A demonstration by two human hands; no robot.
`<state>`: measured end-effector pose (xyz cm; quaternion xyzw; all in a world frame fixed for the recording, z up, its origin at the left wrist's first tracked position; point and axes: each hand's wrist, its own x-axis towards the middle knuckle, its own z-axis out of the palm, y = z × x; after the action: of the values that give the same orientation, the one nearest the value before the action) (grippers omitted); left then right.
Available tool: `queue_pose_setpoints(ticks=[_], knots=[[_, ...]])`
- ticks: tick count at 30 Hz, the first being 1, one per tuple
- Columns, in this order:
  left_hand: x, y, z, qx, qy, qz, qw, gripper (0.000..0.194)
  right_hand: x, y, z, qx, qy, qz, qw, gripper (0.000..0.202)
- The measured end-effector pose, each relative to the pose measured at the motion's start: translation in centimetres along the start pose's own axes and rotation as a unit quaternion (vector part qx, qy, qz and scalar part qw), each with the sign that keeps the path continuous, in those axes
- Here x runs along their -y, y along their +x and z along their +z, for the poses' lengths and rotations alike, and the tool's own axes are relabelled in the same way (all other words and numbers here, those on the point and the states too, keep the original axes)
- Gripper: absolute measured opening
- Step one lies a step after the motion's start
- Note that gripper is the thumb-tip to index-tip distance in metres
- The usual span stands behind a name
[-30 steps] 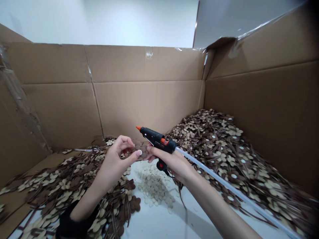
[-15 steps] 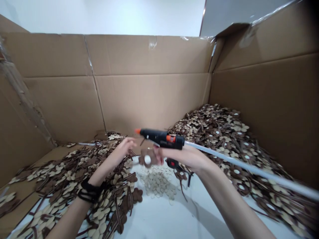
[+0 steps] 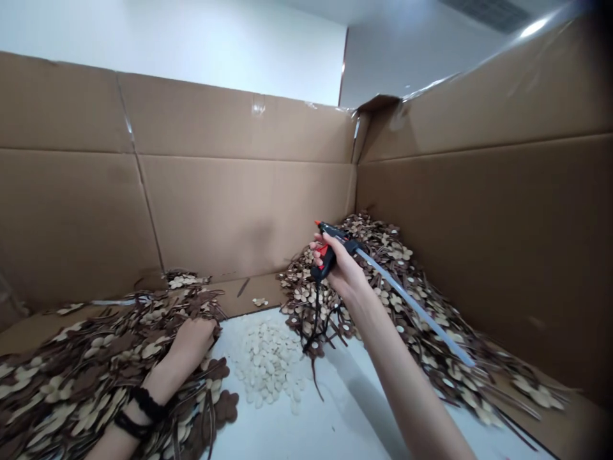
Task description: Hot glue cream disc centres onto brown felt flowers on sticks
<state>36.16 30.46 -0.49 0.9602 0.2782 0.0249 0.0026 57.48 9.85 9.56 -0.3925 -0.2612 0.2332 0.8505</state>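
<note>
My right hand (image 3: 342,265) is wrapped round the handle of a black and red glue gun (image 3: 335,237), its orange tip pointing up and left. A long translucent glue stick (image 3: 414,305) sticks out of its back. My left hand (image 3: 194,342), with black bands on the wrist, rests on the left pile of brown and cream flower pieces (image 3: 100,374); its fingers are bent down and mostly hidden. Between the hands lies a heap of small white discs (image 3: 271,364) on the white surface (image 3: 287,437).
Tall cardboard walls (image 3: 249,211) stand at the back and on the right. Another pile of flower pieces (image 3: 431,332), several with white discs on them, fills the right side. A black cord (image 3: 316,313) hangs from the glue gun.
The view has turned right. My right hand has moved away to the right with the glue gun, and the flower it held is gone from it. My left hand has lowered onto the left pile.
</note>
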Motion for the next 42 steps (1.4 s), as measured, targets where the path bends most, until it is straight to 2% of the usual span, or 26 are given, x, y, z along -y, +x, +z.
queue_pose_setpoints(ticks=[2,4,6,8,10,14,18,24,29,31,34,37,40,42], knots=[[0.1,-0.1,-1.1,-0.032,-0.038,-0.009,0.999,0.03,0.2,-1.3,1.2,0.041,-0.062,-0.014,0.997,0.035],[0.0,-0.6,-3.0,-0.076,-0.17,0.002,0.983,0.029,0.7,-2.7,2.4,0.094,-0.123,-0.025,0.988,0.041],[-0.5,-1.6,-5.3,-0.094,-0.36,0.025,0.928,0.034,1.4,-4.1,3.2,0.146,-0.179,-0.041,0.972,0.049],[-1.4,-3.1,-7.8,-0.072,-0.497,0.037,0.864,0.042,1.9,-5.4,3.7,0.186,-0.238,-0.049,0.952,0.056],[-2.4,-4.7,-9.9,-0.052,-0.55,0.035,0.833,0.046,2.2,-6.4,3.9,0.206,-0.288,-0.045,0.934,0.062],[-4.1,-7.4,-12.1,-0.051,-0.556,0.041,0.829,0.046,2.0,-7.2,3.8,0.223,-0.34,-0.045,0.912,0.066],[-5.0,-8.7,-12.6,-0.07,-0.566,0.051,0.82,0.044,1.7,-7.0,3.7,0.244,-0.365,-0.063,0.896,0.066],[-5.6,-9.4,-12.8,-0.084,-0.57,0.06,0.815,0.04,1.7,-7.2,4.2,0.239,-0.379,-0.046,0.893,0.07],[-5.6,-9.4,-12.9,-0.1,-0.555,0.052,0.824,0.037,1.4,-7.5,4.6,0.187,-0.389,-0.03,0.902,0.068],[-5.5,-9.3,-12.9,-0.092,-0.559,0.046,0.823,0.038,1.3,-7.5,4.7,0.162,-0.389,-0.027,0.906,0.066],[-5.4,-9.2,-12.8,-0.072,-0.574,0.039,0.815,0.043,1.2,-7.6,4.7,0.158,-0.392,-0.029,0.906,0.063],[-5.3,-9.0,-12.7,-0.084,-0.583,0.03,0.808,0.043,1.4,-7.8,4.7,0.136,-0.417,-0.059,0.897,0.058],[-5.3,-8.9,-12.7,-0.105,-0.596,0.027,0.796,0.041,1.7,-8.1,5.0,0.104,-0.44,-0.134,0.882,0.05],[-5.4,-8.9,-12.6,-0.103,-0.602,0.028,0.792,0.04,1.7,-8.3,5.5,0.099,-0.43,-0.152,0.884,0.044]])
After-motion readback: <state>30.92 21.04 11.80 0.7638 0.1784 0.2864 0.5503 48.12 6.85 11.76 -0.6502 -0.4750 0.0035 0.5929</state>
